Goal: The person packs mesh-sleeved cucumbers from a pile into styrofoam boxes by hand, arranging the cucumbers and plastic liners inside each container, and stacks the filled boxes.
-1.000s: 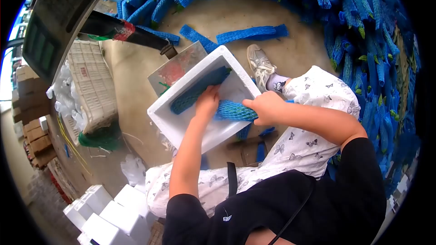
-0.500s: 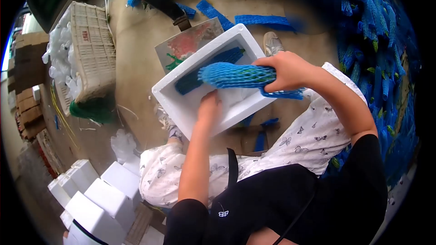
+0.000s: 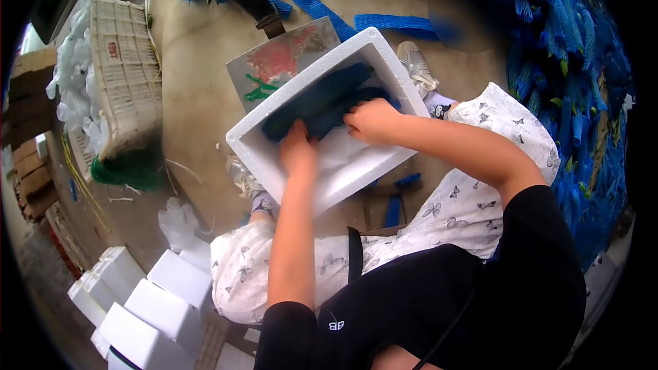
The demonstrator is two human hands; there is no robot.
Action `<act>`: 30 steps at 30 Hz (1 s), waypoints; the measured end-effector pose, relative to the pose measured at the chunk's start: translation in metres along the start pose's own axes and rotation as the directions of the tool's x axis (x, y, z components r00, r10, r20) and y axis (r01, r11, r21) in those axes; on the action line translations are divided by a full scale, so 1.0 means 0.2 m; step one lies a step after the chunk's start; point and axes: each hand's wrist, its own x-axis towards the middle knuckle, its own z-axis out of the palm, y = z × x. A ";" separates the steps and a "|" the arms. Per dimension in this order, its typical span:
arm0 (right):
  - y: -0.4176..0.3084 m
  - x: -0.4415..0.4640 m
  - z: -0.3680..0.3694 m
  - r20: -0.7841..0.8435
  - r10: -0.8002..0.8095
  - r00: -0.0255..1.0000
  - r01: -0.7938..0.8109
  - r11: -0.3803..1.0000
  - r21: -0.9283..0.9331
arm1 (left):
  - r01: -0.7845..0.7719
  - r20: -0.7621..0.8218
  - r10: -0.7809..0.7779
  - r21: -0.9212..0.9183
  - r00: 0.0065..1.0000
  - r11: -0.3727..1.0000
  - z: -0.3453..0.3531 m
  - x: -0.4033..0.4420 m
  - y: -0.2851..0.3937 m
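blue bundles | side by side | in open white foam box

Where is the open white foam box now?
In the head view, the foam box is near the centre, the left hand and right hand inside it, the metal plate beyond its upper-left side.

Soft light is brightening the foam box; shadow is dimming its inside, blur is smudging the floor beyond it, distortion is bending its outskirts.
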 end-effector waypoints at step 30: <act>2.72 -1.27 -0.61 -0.357 0.865 -0.353 -0.650 0.048 0.759 | -0.180 0.383 0.154 0.034 0.911 0.983 0.12 -0.07 0.19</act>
